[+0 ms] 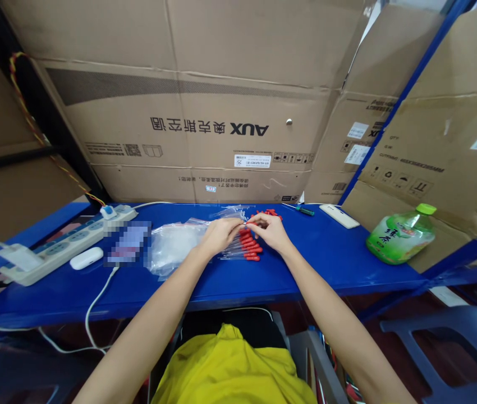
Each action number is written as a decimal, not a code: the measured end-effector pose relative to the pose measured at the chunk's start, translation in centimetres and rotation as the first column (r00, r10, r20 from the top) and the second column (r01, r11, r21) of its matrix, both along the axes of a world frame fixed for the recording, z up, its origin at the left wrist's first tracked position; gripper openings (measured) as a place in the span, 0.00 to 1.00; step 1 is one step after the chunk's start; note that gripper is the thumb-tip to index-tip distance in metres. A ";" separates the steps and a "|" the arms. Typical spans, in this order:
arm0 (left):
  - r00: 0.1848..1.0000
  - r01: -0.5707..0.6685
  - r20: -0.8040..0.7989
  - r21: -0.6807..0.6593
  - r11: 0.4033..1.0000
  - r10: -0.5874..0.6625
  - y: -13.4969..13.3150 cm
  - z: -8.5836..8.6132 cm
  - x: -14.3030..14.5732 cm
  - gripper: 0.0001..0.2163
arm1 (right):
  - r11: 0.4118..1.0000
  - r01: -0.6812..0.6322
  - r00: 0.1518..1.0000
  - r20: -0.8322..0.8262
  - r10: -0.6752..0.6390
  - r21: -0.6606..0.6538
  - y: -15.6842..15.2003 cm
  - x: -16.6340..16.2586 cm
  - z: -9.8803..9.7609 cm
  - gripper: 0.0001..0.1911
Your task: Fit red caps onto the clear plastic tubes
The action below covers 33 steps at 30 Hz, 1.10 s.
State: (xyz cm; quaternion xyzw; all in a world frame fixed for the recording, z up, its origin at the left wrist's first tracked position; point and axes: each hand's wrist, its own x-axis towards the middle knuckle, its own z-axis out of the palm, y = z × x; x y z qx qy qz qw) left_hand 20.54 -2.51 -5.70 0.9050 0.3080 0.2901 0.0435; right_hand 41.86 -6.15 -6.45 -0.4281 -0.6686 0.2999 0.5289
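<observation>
My left hand and my right hand meet above the blue table, fingertips almost touching. My right fingers pinch a small red piece, like the red ends below. The left fingers are pinched at its other side, where what they hold is too small to make out. Under and between the hands lies a row of thin, clear rods with red ends. Behind them are loose clear thin pieces and more red pieces. Clear plastic bags lie beside my left wrist.
Left on the blue table are a power strip, a white case and a blurred-out phone on a cable. Rightward lie a screwdriver, a white phone-like slab and a green bottle. Cardboard walls the back.
</observation>
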 end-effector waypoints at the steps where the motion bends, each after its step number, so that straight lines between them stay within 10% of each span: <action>1: 1.000 0.001 0.014 0.005 1.000 -0.001 0.0 0.0 0.0 0.17 | 1.000 -0.005 1.000 -0.010 0.005 -0.004 0.0 -0.1 0.0 0.18; 33: 0.950 0.207 0.261 -0.110 0.972 -0.172 0.3 0.4 0.4 0.18 | 0.995 0.038 0.997 -0.075 -0.032 0.090 -0.1 -0.4 0.0 0.18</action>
